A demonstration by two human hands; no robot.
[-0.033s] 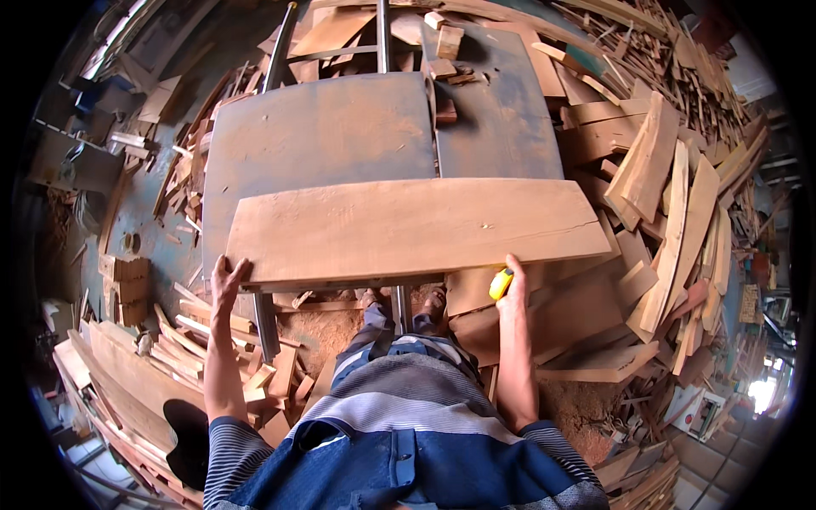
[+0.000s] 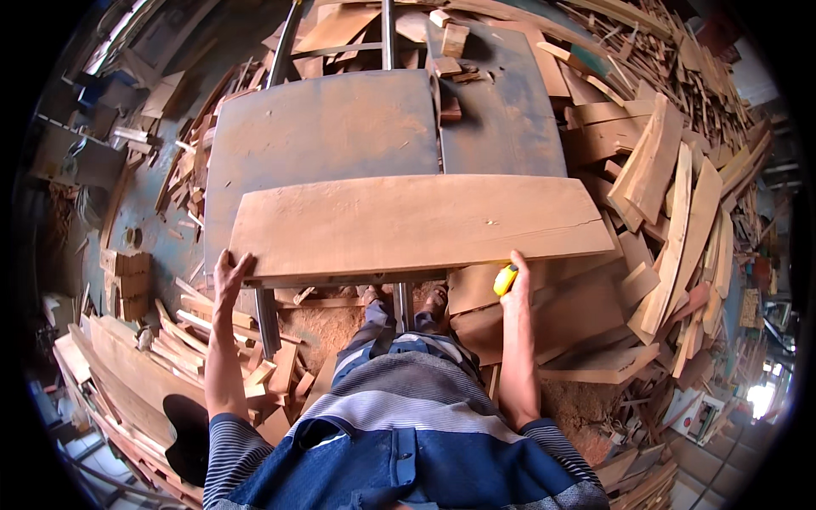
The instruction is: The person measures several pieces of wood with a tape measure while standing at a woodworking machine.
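Fingers of left hand and right hand, latter clasping rounded yellow tape measure, grip long tan wooden board, seemingly positioning it; next likely needs level guiding.

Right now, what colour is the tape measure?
Mostly yellow; the tape measure shows best in the head view.

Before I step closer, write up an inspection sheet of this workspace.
Surface: grey two-panel table, brown-stained, wood offcuts on its right panel.
Work items: wide wooden board with a dark crack-like line near its right end; yellow tape measure.
Clutter: planks piled right; wood scraps lower left.
Left hand: grips the board's near left corner.
Right hand: holds the tape measure at the board's near edge.
Cables: blurred coil at far left, possibly cable.
Surroundings: sawdust-strewn floor.
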